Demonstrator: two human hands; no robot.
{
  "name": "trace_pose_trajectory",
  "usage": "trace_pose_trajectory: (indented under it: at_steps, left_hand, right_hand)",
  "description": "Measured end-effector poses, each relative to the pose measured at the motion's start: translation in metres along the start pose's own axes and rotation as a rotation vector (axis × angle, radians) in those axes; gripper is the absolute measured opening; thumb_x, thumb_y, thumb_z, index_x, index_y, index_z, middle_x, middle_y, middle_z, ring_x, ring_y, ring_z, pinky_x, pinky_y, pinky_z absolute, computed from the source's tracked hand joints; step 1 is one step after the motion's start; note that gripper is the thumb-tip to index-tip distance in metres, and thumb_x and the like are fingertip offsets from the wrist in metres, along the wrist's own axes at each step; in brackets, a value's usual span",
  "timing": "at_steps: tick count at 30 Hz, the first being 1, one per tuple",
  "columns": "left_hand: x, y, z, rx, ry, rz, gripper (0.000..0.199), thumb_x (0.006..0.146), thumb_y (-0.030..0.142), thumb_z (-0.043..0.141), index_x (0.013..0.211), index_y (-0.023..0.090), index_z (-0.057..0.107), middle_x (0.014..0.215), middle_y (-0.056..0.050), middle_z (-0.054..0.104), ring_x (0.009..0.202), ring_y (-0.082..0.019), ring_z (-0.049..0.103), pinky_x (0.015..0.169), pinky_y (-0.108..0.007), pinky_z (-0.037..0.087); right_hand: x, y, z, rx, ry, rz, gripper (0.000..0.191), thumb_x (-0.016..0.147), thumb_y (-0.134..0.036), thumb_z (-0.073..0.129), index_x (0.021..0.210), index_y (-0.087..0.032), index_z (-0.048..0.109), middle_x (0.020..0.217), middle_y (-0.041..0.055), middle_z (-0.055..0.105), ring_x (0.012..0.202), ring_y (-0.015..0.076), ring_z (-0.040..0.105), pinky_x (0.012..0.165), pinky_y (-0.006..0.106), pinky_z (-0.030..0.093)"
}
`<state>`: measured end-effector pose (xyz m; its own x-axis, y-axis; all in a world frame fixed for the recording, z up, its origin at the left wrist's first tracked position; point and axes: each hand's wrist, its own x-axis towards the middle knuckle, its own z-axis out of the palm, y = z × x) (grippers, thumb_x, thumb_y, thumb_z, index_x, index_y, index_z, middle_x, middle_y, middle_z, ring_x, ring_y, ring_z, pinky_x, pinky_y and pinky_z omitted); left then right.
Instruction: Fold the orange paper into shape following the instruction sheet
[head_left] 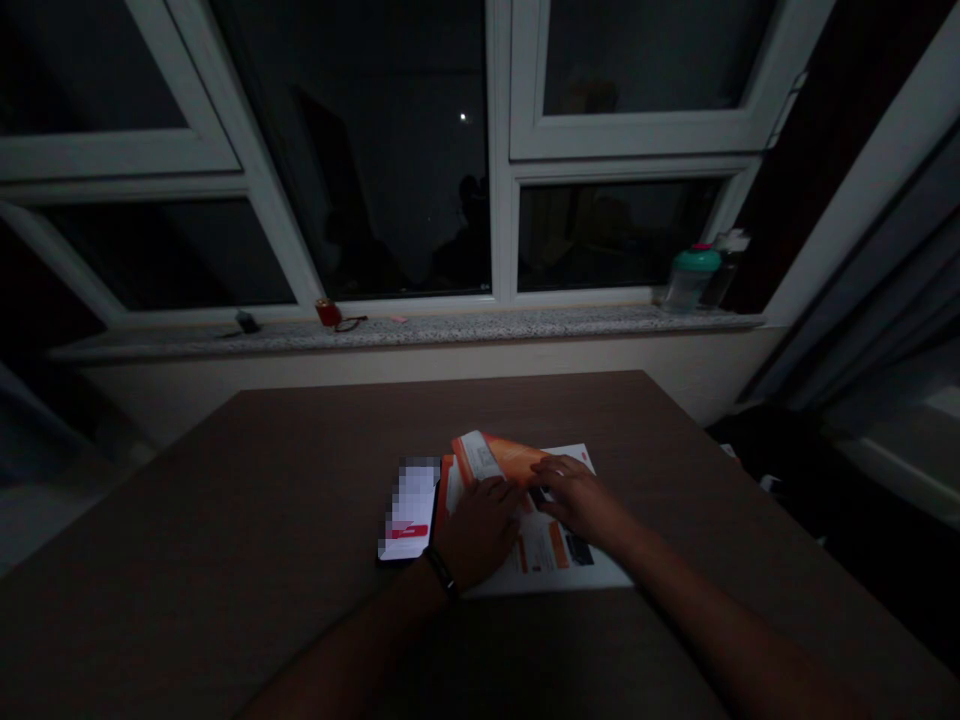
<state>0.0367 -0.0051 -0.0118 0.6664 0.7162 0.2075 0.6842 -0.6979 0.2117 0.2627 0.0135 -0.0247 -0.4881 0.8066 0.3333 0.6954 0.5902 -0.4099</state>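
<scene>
A printed leaflet [538, 575] in white and orange lies on the brown table, its far left part folded over so that an orange side and a pale printed patch show. My left hand [480, 530], with a dark band on the wrist, rests on the leaflet's left part, fingers laid over the paper by the fold. The fingers of my right hand [583, 500] are bent onto the edge of the folded orange flap, and its thumb points toward my left hand. Left of the leaflet, close to my left wrist, a phone [411, 510] lies face up with its screen lit.
The table [300, 470] reaches almost to the wall beneath a window. On the stone sill [465, 326] stand a small red jar [328, 312], a small dark object [246, 321] and a teal-lidded bottle [691, 275]. Curtains hang at the right. The room is dim.
</scene>
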Motion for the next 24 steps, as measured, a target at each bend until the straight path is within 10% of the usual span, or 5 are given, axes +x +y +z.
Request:
trace_pose_trajectory:
  at_steps: [24]
  left_hand:
    - [0.001, -0.006, -0.013, -0.052, -0.024, 0.057, 0.042, 0.088, 0.025, 0.062, 0.129, 0.023, 0.050, 0.131, -0.008, 0.055, 0.121, -0.028, 0.049, 0.103, -0.046, 0.040]
  right_hand:
    - [-0.002, 0.003, -0.007, 0.106, -0.078, 0.026, 0.033, 0.081, -0.016, 0.070, 0.112, -0.024, 0.069, 0.123, 0.0090, 0.066, 0.117, 0.0249, 0.058, 0.102, 0.042, 0.045]
